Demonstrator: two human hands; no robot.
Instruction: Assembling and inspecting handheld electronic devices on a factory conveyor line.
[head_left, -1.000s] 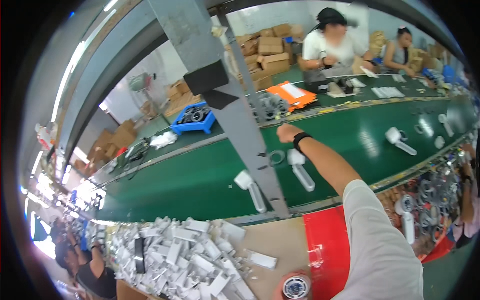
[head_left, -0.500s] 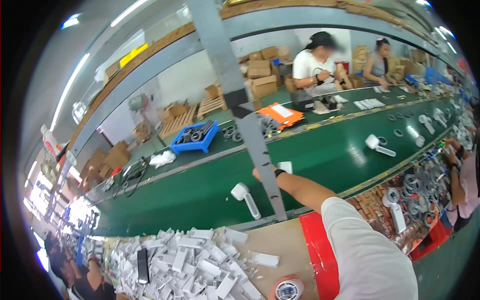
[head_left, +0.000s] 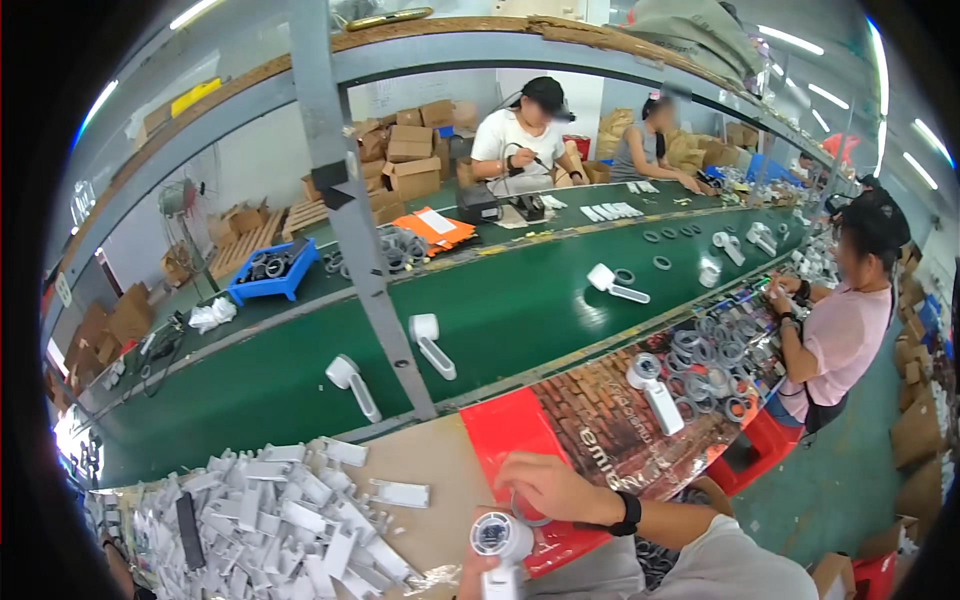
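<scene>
My left hand (head_left: 471,578), at the lower edge, is closed round the handle of a white handheld fan (head_left: 503,538). The fan's round head faces up, with dark parts showing inside its rim. Just to the right, my right hand (head_left: 548,484) is bent over a grey ring (head_left: 532,512), its fingers curled on it, close beside the fan's head. A black band circles my right wrist. Beneath my hands are a red sheet (head_left: 510,432) and a tan tabletop (head_left: 440,470).
A heap of white plastic parts (head_left: 270,520) covers the left, with a black phone-like slab (head_left: 189,530) on top. White fans (head_left: 432,345) lie on the green conveyor (head_left: 500,320). A grey post (head_left: 360,230) stands ahead. Grey rings (head_left: 705,360) and a co-worker (head_left: 850,330) are at right.
My right hand has come back from the conveyor to beside the fan in my left hand, now with a grey ring. A second white fan shows on the belt. The view has swung right.
</scene>
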